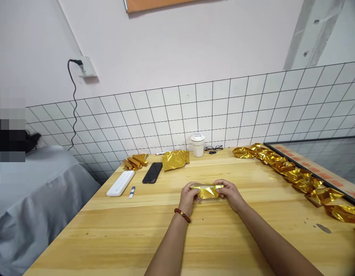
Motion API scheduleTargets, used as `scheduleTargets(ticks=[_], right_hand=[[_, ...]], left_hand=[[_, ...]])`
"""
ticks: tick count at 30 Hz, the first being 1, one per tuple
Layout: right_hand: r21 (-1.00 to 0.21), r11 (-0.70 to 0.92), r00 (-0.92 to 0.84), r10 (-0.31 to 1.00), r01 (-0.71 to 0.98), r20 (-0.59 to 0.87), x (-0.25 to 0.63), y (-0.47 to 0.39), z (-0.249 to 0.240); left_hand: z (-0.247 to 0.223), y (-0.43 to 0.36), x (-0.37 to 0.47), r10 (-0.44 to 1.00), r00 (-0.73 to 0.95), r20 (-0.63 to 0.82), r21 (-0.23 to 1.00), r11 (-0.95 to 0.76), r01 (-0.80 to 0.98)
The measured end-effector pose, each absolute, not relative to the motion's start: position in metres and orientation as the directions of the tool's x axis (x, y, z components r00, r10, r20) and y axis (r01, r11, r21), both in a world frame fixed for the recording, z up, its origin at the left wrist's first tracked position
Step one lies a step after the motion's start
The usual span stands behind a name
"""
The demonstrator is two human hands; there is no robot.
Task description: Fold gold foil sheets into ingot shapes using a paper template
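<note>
Holding a folded gold foil piece [208,191] by its two ends, with the left hand [189,194] at one and the right hand [229,192] at the other. Grasping with both hands at once, pinching with thumbs on the near face and with fingers curled behind, partly hidden. Lying directly between the hands, bridging the gap from thumb to thumb, over the middle of the wooden surface [131,241]. Hard to tell from this view: touching the wood or held just above it.

Stretched lengthwise from left to right, nearly level, roughly parallel to the tiled wall [165,115] and crosswise to the forearms. Pointing with one end into the left hand and with the other into the right. Showing a shiny, slightly bulging face on the near side, with a pale band along the upper, farther edge.

Wearing a beaded bracelet [182,215] on the left wrist. Beyond the hands, near the wall, with a flat gold packet [175,159], a white lidded cup [198,146] and eyeglasses [214,149]. Farther left, with a black phone [152,173], a white case [121,183], a small tube [132,192] and gold strips [135,162]. Lined up along the right side, with a row of crinkled gold pieces [305,183].
</note>
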State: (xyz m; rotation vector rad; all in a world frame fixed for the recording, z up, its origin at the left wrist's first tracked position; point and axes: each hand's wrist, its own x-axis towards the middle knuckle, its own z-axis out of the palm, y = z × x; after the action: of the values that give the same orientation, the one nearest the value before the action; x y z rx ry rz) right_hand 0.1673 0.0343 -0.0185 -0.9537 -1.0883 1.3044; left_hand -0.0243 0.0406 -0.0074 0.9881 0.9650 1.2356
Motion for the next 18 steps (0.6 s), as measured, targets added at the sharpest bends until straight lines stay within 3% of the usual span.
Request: scheduleTargets(ticks=[18], right_hand=[[-0.950,0.010,-0.029,0.999,-0.311,0.020,0.1683,0.0351,-0.0133]], left_hand=[[-0.0062,0.0410,-0.0251,0.993,0.091,-0.079,0.935,0.106,-0.339]])
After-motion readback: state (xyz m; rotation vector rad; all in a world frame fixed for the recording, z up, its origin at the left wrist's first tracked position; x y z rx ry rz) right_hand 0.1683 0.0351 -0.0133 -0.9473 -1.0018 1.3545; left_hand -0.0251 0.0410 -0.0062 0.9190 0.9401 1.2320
